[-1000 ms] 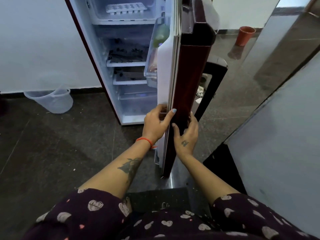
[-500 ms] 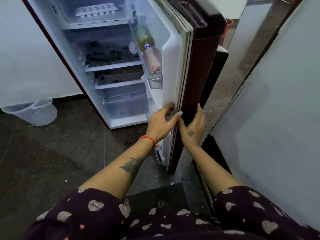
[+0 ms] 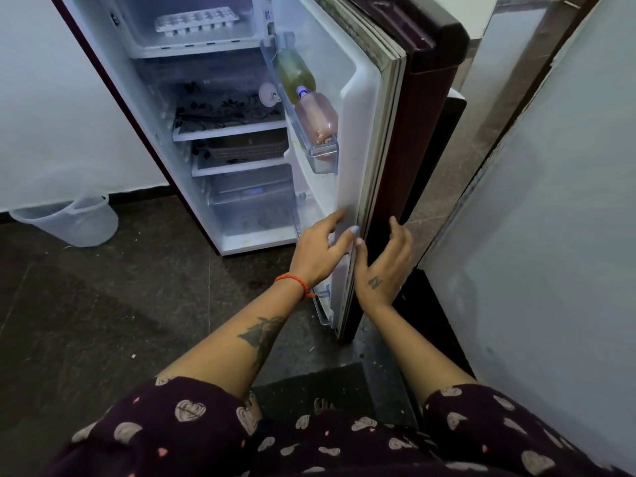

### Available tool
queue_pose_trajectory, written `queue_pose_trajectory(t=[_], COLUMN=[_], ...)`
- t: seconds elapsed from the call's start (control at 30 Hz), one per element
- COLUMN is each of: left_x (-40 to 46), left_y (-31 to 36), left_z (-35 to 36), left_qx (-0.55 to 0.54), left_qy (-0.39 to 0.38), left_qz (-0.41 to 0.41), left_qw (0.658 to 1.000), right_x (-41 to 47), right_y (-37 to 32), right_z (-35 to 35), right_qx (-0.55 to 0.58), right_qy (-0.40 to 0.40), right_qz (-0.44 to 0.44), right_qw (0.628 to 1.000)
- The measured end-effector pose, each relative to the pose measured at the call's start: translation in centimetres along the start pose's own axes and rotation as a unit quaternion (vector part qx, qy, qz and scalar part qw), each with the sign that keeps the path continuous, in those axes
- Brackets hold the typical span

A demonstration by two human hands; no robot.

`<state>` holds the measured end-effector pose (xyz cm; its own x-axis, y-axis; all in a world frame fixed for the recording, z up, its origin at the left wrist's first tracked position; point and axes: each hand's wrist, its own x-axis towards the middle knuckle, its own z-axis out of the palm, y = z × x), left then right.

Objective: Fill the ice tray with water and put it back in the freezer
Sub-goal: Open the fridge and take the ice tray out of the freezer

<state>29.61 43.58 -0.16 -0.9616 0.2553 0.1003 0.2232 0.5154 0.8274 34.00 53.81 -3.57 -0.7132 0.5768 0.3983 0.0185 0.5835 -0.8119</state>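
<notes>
Lying in the freezer compartment (image 3: 192, 43): white plastic ice tray (image 3: 197, 19), contents unreadable. Maroon fridge door (image 3: 385, 139) open; left hand (image 3: 321, 251) and right hand (image 3: 382, 266), fingers loosely extended, touching its edge. Closing remains, probably.

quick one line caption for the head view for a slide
Both hands, left hand and right hand, on the open fridge door edge; ice tray in the freezer compartment.

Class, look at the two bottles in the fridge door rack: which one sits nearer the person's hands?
The pinkish bottle with the blue cap: it sits lower and nearer the door's outer edge, closer to the hands than the yellow-green bottle above it.
</notes>
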Motion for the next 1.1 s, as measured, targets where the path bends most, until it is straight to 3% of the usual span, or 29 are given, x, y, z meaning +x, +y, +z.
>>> queue_pose_trajectory(t=[0.3, 0.5, 0.77, 1.1], left_x=[-1.5, -1.6, 0.3, 5.0], left_y=[-2.9, -5.2, -9.8, -15.2], left_z=[-3.2, -6.7, -12.9, -20.4], left_qx=[0.002, -0.015, -0.022, -0.026], left_qy=[0.082, 0.123, 0.132, 0.133], left_qz=[-0.049, -0.092, -0.126, -0.111], left_qw=[0.995, 0.988, 0.983, 0.985], right_x=[-3.1, -3.9, -3.6, -2.4], right_y=[-2.2, -5.2, -9.5, -14.6], right_z=[3.5, 7.0, 13.9, 23.1], right_qx=[0.047, 0.067, 0.078, 0.085], right_qy=[-0.126, -0.206, -0.253, -0.261], right_qz=[-0.043, -0.021, 0.018, 0.064], right_qw=[0.99, 0.976, 0.964, 0.959])
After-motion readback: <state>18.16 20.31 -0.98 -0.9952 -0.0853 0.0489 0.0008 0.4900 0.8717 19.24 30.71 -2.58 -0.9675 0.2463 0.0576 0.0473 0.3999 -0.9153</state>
